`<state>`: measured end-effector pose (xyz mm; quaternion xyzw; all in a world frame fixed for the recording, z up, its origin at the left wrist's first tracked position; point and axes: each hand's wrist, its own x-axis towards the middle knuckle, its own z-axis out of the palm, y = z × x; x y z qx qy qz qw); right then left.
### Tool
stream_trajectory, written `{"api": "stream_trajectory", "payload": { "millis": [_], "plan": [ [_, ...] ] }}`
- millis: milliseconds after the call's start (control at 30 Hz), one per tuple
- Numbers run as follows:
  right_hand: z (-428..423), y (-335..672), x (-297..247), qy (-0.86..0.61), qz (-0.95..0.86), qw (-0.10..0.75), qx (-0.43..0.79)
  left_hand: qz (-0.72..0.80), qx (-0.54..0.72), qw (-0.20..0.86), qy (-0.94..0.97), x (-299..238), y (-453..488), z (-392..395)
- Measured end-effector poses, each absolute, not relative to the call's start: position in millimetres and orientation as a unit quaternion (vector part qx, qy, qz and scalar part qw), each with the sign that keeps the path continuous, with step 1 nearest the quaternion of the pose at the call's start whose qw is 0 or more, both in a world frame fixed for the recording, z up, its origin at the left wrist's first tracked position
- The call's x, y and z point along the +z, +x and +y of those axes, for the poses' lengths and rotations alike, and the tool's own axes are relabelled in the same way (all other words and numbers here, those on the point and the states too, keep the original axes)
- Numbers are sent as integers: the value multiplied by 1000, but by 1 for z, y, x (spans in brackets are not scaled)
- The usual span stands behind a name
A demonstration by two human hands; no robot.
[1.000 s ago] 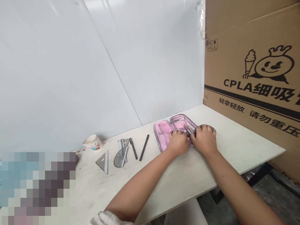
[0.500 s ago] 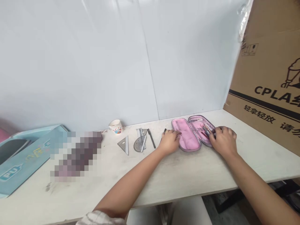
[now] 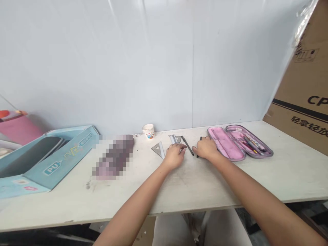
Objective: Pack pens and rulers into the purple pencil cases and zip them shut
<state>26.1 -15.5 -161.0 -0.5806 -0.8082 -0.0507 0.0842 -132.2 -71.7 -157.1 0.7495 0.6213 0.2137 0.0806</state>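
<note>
The left hand [image 3: 175, 156] lies palm down on the table [image 3: 205, 201], its fingers loose and holding nothing, with the fingertips just beside a black pen [image 3: 188, 146]. The right hand [image 3: 206, 148] lies across a second black pen [image 3: 200, 138], whose ends show above and below the fingers; I cannot tell whether it grips that pen or only covers it. The first pen lies between the hands, and nothing stands between them and the second. Just left of the left hand are a triangle ruler [image 3: 158, 149] and a metal ruler [image 3: 173, 138]. To the right, an open pink pencil case [image 3: 239, 142] lies flat: its near half [image 3: 225, 143] shows only pink lining, while its far half [image 3: 252, 145] holds several pens. Farther left are a paper cup [image 3: 148, 131], a pixelated object [image 3: 114, 157] and a blue box [image 3: 48, 160]. A cardboard carton [image 3: 302, 102] stands at the right.
</note>
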Motion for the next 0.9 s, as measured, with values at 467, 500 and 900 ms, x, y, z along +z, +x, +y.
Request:
{"api": "stream_trajectory", "payload": {
  "millis": [467,500,900],
  "plan": [
    [-53,50,-150,-440,-877,147,-124,532,232,-145,801,-151,-139,-102],
    [-56,52,-150,-420,-883,166,-125,522,207,-144,815,-150,-132,-101],
    [-45,82,-158,-373,-885,242,-139,583,104,-54,804,-142,-107,-88]
  ]
}}
